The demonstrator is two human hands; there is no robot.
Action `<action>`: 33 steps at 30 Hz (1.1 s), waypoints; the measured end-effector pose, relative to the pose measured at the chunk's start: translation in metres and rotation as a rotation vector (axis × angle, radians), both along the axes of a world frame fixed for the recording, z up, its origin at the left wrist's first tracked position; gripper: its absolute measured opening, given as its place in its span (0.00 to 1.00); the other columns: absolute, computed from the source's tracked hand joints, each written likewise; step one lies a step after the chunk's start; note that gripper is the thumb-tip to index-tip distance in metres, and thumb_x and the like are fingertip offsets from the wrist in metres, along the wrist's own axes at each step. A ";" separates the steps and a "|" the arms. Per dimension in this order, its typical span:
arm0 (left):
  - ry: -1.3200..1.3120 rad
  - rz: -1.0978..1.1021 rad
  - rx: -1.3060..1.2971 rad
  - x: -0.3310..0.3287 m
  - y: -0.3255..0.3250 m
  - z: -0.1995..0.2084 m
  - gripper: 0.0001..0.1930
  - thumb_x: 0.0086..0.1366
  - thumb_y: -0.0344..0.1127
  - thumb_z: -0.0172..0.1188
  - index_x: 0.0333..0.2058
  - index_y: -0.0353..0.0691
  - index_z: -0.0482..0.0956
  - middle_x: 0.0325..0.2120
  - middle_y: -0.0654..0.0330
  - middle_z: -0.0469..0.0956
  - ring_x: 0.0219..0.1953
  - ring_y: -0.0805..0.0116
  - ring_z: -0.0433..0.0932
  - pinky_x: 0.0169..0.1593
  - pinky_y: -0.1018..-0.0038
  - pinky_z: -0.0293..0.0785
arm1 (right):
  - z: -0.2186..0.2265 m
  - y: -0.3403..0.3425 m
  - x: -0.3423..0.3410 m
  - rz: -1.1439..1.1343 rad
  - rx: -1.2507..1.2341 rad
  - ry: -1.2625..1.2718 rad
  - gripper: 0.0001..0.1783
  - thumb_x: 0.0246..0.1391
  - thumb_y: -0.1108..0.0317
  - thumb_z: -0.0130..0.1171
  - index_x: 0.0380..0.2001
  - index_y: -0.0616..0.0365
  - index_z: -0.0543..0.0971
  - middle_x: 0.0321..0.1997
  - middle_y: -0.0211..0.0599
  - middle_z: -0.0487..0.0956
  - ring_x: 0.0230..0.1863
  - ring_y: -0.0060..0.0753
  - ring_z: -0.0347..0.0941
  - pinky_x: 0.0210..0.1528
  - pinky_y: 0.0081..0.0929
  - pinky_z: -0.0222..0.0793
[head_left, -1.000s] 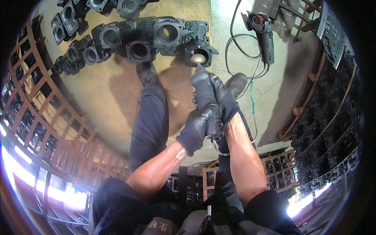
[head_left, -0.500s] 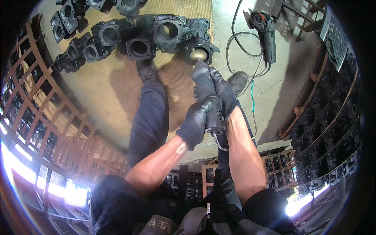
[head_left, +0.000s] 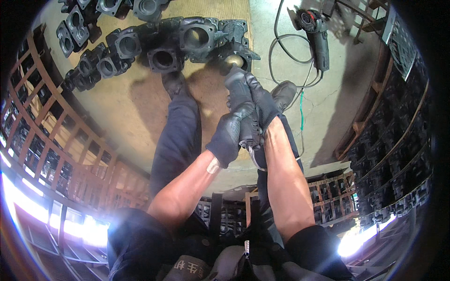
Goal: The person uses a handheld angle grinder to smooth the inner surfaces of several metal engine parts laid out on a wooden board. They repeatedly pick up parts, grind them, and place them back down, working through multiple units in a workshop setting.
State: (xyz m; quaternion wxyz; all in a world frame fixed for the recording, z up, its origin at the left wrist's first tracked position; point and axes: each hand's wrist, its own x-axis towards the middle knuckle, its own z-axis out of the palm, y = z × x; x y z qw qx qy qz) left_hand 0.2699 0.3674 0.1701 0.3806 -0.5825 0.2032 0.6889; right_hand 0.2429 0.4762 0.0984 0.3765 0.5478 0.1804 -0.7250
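Right hand — castings, grinder beyond

The castings look metal, the tool matt plastic.

Shiny black gloves, short dark sleeves, navy trousers, dark shoes, a silver zip and a pale wrist plaster

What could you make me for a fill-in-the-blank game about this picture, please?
The left hand and right hand both wear dark ____.
The number of hands on the power tool is ____.
The angle grinder lies to the ____ of the dark castings near the feet.

Missing words: gloves; two; right.
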 end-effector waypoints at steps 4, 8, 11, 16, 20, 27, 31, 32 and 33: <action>-0.031 -0.061 -0.004 -0.009 -0.002 0.001 0.12 0.66 0.42 0.57 0.41 0.40 0.75 0.27 0.60 0.78 0.24 0.62 0.78 0.29 0.65 0.80 | 0.002 -0.002 -0.005 -0.002 0.023 -0.016 0.26 0.65 0.45 0.50 0.40 0.62 0.76 0.27 0.40 0.78 0.22 0.37 0.76 0.26 0.34 0.75; -0.046 -0.060 -0.038 -0.013 -0.001 0.001 0.11 0.67 0.40 0.57 0.41 0.40 0.75 0.26 0.60 0.77 0.23 0.62 0.78 0.29 0.65 0.80 | -0.004 -0.002 -0.003 0.019 0.019 0.003 0.28 0.65 0.43 0.47 0.42 0.62 0.75 0.29 0.42 0.78 0.25 0.39 0.76 0.27 0.35 0.76; -0.032 -0.120 -0.076 -0.014 0.000 0.002 0.10 0.67 0.39 0.57 0.41 0.40 0.75 0.27 0.59 0.78 0.23 0.62 0.79 0.28 0.66 0.80 | -0.012 0.002 -0.001 -0.005 -0.080 -0.009 0.32 0.66 0.40 0.41 0.48 0.61 0.72 0.33 0.47 0.78 0.28 0.43 0.77 0.31 0.38 0.78; -0.026 -0.137 -0.079 -0.011 -0.002 0.003 0.10 0.66 0.37 0.57 0.42 0.39 0.75 0.27 0.58 0.78 0.22 0.62 0.79 0.27 0.67 0.80 | -0.014 -0.001 0.000 0.017 -0.021 0.011 0.32 0.65 0.38 0.43 0.47 0.60 0.72 0.31 0.46 0.78 0.25 0.42 0.77 0.29 0.38 0.79; 0.016 -0.140 -0.081 -0.005 -0.005 0.006 0.13 0.66 0.39 0.58 0.43 0.37 0.77 0.30 0.59 0.79 0.26 0.67 0.80 0.29 0.72 0.79 | 0.000 -0.002 0.000 -0.066 -0.097 0.016 0.29 0.65 0.40 0.44 0.48 0.58 0.72 0.31 0.43 0.78 0.26 0.38 0.77 0.30 0.36 0.78; 0.017 -0.087 -0.072 -0.010 -0.007 0.013 0.12 0.65 0.40 0.57 0.44 0.41 0.75 0.31 0.58 0.79 0.28 0.61 0.81 0.27 0.65 0.82 | 0.037 -0.004 -0.004 0.038 -0.066 0.140 0.18 0.64 0.54 0.52 0.42 0.59 0.76 0.32 0.33 0.77 0.29 0.26 0.75 0.36 0.24 0.75; 0.028 -0.084 0.008 -0.002 -0.014 0.014 0.14 0.65 0.41 0.58 0.46 0.42 0.74 0.33 0.57 0.78 0.29 0.60 0.81 0.28 0.64 0.82 | 0.044 0.001 -0.003 0.150 -0.077 0.082 0.14 0.63 0.59 0.54 0.38 0.61 0.79 0.32 0.33 0.79 0.32 0.23 0.76 0.37 0.24 0.74; 0.040 -0.073 0.007 0.000 -0.014 0.016 0.15 0.65 0.41 0.58 0.47 0.42 0.73 0.33 0.57 0.78 0.29 0.60 0.81 0.28 0.64 0.82 | 0.043 0.002 -0.001 0.186 -0.068 0.081 0.14 0.63 0.60 0.54 0.39 0.61 0.80 0.32 0.34 0.80 0.32 0.24 0.76 0.37 0.24 0.74; 0.052 -0.063 0.007 0.002 -0.014 0.017 0.15 0.65 0.41 0.58 0.47 0.42 0.73 0.33 0.57 0.78 0.29 0.59 0.81 0.29 0.63 0.82 | 0.041 0.003 0.002 0.226 -0.032 0.158 0.17 0.61 0.59 0.55 0.42 0.65 0.77 0.33 0.39 0.80 0.33 0.28 0.78 0.38 0.27 0.76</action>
